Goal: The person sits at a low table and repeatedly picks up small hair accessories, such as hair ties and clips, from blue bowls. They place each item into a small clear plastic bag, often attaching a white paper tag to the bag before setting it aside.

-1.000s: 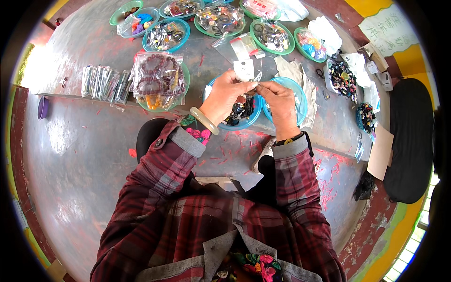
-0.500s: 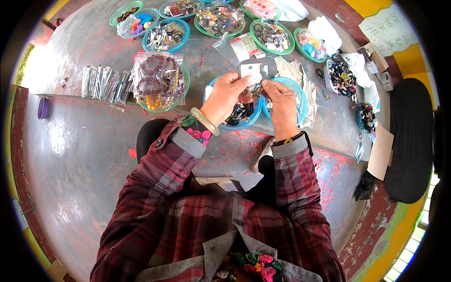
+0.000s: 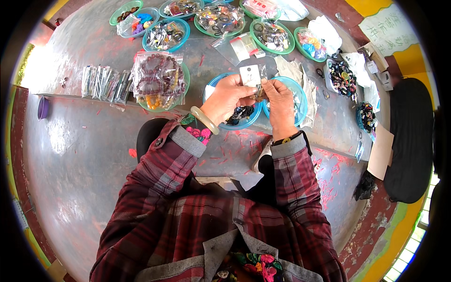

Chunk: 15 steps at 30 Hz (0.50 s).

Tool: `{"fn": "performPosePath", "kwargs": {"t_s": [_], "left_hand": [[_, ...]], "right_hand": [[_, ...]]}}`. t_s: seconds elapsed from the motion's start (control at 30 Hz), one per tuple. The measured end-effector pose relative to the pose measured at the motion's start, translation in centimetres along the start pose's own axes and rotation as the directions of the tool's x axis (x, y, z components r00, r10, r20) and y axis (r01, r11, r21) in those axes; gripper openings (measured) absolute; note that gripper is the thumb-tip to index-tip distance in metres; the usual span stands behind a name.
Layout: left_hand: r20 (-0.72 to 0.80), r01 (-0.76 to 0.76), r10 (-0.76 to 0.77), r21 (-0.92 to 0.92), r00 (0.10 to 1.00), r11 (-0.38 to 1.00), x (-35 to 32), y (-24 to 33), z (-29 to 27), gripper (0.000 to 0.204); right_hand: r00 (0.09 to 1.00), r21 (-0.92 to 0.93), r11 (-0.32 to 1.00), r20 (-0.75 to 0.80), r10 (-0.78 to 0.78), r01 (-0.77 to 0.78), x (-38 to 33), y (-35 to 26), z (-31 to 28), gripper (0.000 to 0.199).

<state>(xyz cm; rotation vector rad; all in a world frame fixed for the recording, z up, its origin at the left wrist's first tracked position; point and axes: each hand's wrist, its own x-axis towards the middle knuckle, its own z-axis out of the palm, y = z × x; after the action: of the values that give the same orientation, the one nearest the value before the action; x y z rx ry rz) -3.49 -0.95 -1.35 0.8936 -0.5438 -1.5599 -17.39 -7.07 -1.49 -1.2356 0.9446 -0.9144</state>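
- Left hand [image 3: 229,96] is up over the tabletop [image 3: 84,155], fingers pinched shut on a small white card [image 3: 250,75] in a clear sleeve, holding it upright with its face towards the person so it can be read and worked on.
- Right hand [image 3: 278,101] sits just beside it, fingertips closed together at the card's lower edge on something small and dark; what exactly it grips is too small to tell.
- Both hands meet above the two blue bowls [image 3: 291,101], so, by my reading, anything that slips drops back into a bowl and not onto the floor.
- A pale bangle [image 3: 203,120] rides on the left wrist, a dark band on the right; plaid sleeves come up from below.
- To the left, a green bowl holds a clear bag of brown beads [image 3: 157,77], touching the bowl's rim all round, kept bagged so the strands stay together.
- Further left, a row of slim clear packets [image 3: 103,83] lies fanned side by side, well apart from the hands; they look like a sorted lot parked out of the way.
- Along the far edge runs an arc of green and blue bowls [image 3: 167,35] of mixed trinkets, each kind in its own dish, all within reach.
- Loose clear sleeves [image 3: 242,47] lie just beyond the card, handy for the next pick, I would judge.
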Motion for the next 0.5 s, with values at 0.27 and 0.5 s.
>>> {"fn": "performPosePath", "kwargs": {"t_s": [0.27,0.5], "left_hand": [[-0.101,-0.067,0.071,0.041,0.992,0.997,0.2,-0.3,-0.3,0.022],[-0.062,0.0,-0.003,-0.061,0.998,0.998,-0.3,0.5,0.7,0.02]], "right_hand": [[0.999,0.144,0.989,0.019,0.035,-0.037,-0.3,-0.5,0.5,0.014],[1.0,0.16,0.987,0.005,0.017,-0.017,0.2,0.3,-0.1,0.011]]}}
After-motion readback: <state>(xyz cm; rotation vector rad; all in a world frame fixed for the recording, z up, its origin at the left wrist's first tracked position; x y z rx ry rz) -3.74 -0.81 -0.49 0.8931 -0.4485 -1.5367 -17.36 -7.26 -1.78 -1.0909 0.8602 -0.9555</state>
